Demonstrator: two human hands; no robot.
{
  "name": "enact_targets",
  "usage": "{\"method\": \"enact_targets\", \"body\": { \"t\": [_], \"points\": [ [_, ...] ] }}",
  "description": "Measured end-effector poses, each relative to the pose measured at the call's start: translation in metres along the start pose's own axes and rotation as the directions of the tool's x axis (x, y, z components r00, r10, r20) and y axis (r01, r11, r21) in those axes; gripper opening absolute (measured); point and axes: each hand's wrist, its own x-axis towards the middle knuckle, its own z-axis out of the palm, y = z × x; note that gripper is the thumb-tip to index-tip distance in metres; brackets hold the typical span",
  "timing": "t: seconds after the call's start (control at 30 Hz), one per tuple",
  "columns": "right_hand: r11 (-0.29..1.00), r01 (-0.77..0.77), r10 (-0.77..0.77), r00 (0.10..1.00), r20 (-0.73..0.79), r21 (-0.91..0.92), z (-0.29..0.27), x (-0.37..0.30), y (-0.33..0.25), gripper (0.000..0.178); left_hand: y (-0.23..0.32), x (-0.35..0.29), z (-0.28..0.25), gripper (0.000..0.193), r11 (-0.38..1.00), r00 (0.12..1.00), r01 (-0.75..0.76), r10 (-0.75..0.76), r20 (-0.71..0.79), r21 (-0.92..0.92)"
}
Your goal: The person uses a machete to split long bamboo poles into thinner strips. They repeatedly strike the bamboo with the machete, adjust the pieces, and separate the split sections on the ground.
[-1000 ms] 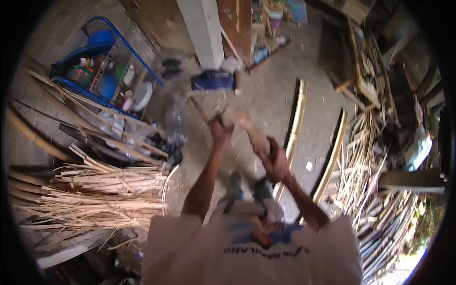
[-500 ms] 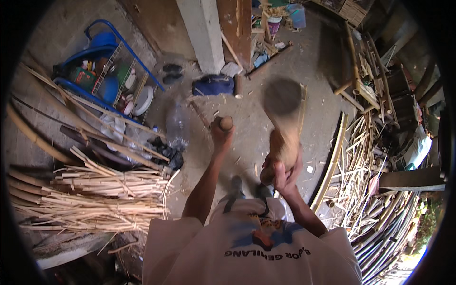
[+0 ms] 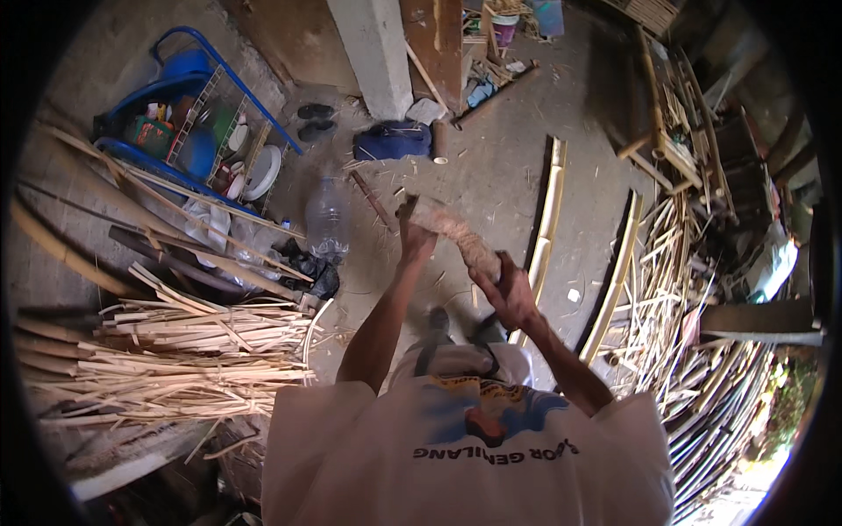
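Wood piece (image 3: 452, 230): left hand (image 3: 414, 238) and right hand (image 3: 504, 289), grips clamped at ends. Clear bottle (image 3: 327, 217), blue bag (image 3: 392, 140) on floor beyond.

Rough, matt wooden stick (image 3: 456, 232)

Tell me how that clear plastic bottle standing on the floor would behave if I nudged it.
The clear plastic bottle stands upright and looks empty, so it is probably light and would tip easily. Its rounded body would likely roll on the concrete floor until the black bag beside it stops it.
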Motion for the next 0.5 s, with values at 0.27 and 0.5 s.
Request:
{"method": "enact_targets", "body": {
  "t": [0.27, 0.5],
  "points": [
    [0.921, -0.16, 0.288, 0.894, -0.343, 0.355, 0.035, -0.025, 0.087, 0.056, -0.05, -0.031, -0.121, 0.011, 0.456, 0.831, 0.282, -0.556, -0.023, -0.844],
    [0.765, -0.624, 0.603, 0.781, -0.163, -0.162, 0.112, 0.005, 0.255, 0.067, -0.008, -0.073, -0.171, 0.017, 0.14, 0.886, 0.11, -0.462, 0.034, -0.984]
  ]
}}
